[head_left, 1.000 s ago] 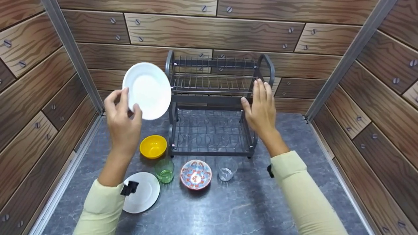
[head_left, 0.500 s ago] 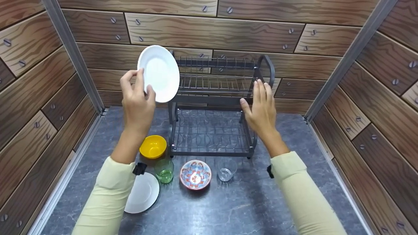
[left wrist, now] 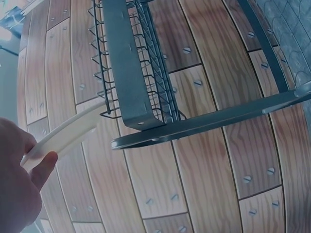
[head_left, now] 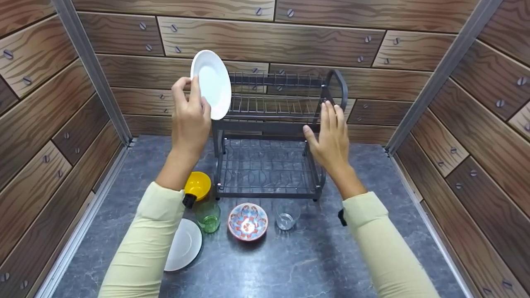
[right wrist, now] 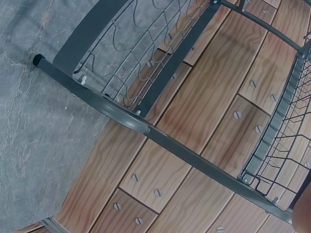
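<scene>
A white plate [head_left: 215, 85], tilted up on its edge, is pinched between the thumb and fingers of my left hand [head_left: 190, 111]. It overlaps the upper left end of a black two-tier dish rack [head_left: 269, 126]. In the left wrist view the plate [left wrist: 68, 133] reaches close to the wire upper tier [left wrist: 129, 63]. My right hand [head_left: 333, 138] lies with straight fingers at the right side of the rack, fingertips right at its upper frame. Only a sliver of that hand [right wrist: 303, 211] shows in the right wrist view.
In front of the rack stand a yellow bowl [head_left: 199, 184], a green glass [head_left: 209, 219], a patterned bowl [head_left: 248, 221] and a clear glass [head_left: 287, 217]. A second plate [head_left: 184, 246] lies partly hidden under my left forearm. Wood-patterned walls [head_left: 265, 39] enclose the grey surface.
My left hand has carried the white plate up and to the right, toward the upper tier, and turned it more edge-on. My right hand has stayed at the rack's right side.
</scene>
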The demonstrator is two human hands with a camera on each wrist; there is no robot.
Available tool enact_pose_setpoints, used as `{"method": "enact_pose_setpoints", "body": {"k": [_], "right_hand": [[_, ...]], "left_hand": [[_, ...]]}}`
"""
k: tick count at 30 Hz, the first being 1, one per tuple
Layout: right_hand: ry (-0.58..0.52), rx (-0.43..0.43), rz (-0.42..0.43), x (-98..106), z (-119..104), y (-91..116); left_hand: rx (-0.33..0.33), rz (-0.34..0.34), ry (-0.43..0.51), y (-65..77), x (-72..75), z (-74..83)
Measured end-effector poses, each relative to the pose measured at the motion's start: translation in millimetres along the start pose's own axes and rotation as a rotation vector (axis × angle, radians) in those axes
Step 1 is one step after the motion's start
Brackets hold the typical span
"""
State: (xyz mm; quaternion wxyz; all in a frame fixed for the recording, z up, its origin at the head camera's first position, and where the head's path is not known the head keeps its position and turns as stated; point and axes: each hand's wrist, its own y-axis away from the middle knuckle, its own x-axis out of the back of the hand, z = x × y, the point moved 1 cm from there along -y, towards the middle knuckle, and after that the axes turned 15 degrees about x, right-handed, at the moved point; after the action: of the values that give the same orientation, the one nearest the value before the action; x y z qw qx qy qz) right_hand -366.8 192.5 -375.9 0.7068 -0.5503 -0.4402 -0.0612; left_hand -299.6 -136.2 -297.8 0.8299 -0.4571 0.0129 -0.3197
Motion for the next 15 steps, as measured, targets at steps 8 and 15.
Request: {"method": "enact_pose_setpoints", "body": {"k": [8,15], "right_hand": [[0.0,-0.019,0.014,1.4,0.4,-0.9],[0.0,-0.012,0.014,-1.5,-1.0,0.5]], "left_hand": [[-0.022,0.013,-0.005,-3.0,-20.8,1.3],[-0.062,-0.003,-0.044,-1.3,-33.8,-1.3]]}}
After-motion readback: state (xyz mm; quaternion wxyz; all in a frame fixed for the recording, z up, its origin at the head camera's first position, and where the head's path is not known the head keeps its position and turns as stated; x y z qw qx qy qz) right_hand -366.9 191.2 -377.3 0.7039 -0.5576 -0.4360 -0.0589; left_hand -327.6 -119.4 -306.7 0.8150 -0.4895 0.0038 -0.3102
